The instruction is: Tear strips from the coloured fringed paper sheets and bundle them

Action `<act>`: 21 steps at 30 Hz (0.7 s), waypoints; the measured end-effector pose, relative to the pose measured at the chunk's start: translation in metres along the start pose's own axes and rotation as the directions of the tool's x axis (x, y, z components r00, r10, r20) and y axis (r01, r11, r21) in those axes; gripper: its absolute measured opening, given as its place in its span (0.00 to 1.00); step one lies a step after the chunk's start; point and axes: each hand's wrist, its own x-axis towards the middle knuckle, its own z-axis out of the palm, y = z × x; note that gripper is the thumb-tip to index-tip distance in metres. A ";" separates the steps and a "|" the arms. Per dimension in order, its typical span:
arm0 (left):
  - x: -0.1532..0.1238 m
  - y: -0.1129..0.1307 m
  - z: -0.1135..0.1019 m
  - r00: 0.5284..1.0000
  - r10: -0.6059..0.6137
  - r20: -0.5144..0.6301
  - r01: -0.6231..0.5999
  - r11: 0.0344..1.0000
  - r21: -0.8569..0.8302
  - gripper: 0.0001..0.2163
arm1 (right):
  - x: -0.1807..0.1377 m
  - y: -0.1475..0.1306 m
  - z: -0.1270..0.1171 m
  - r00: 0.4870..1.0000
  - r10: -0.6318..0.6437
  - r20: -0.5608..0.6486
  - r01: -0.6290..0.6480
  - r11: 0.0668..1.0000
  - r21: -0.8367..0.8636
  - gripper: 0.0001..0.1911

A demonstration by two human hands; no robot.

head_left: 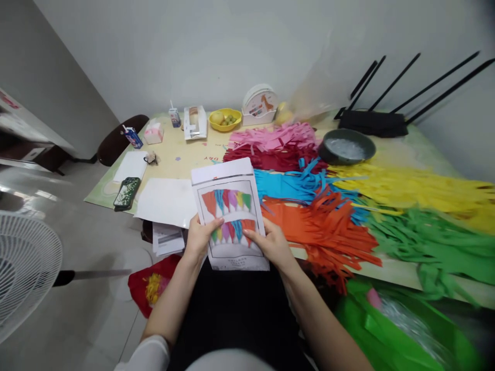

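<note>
Between my two hands is a stack of printed sheets (228,252), its top page showing rows of coloured tassels. My left hand (201,234) grips the left edge, thumb on the page. The right edge is pinched by my right hand (270,242), its thumb also on top. Just beyond, to the right, lie fringed strips in orange (290,221), blue (286,185), dark red (259,157) and pink (270,138). Yellow fringe (417,185) and green fringe (436,239) spread farther right. White paper (166,201) rests on the table left of the stack.
A phone (127,194) lies near the table's left edge. Along the wall stand drink cartons (175,118), a yellow fruit bowl (235,126) and a black router (373,123). A dark round bowl (346,154) sits among the fringes. A fan (27,273) and green bag (359,319) flank me.
</note>
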 end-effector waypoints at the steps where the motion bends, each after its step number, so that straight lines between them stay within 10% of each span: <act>1: 0.001 -0.002 -0.001 1.000 -0.003 0.003 0.003 1.000 0.010 0.23 | 0.000 0.003 -0.001 1.000 0.005 0.001 -0.005 1.000 0.006 0.20; 4: -0.001 -0.006 -0.007 1.000 -0.007 0.016 0.005 0.996 0.092 0.23 | 0.004 0.003 -0.007 1.000 -0.028 -0.006 0.028 0.999 0.039 0.23; 10: -0.018 -0.001 -0.012 0.962 -0.063 0.266 -0.007 0.968 0.251 0.23 | 0.008 -0.024 -0.014 0.875 -0.171 -0.453 0.226 0.971 0.070 0.21; 15: -0.014 0.011 -0.007 0.952 0.294 0.083 -0.303 0.946 0.117 0.24 | 0.002 -0.023 -0.005 0.849 -0.173 -0.499 0.225 0.973 0.046 0.18; 21: -0.004 0.013 -0.011 0.931 0.333 0.150 -0.361 0.902 0.239 0.15 | -0.006 -0.010 -0.012 0.866 -0.180 -0.467 0.182 0.982 -0.042 0.13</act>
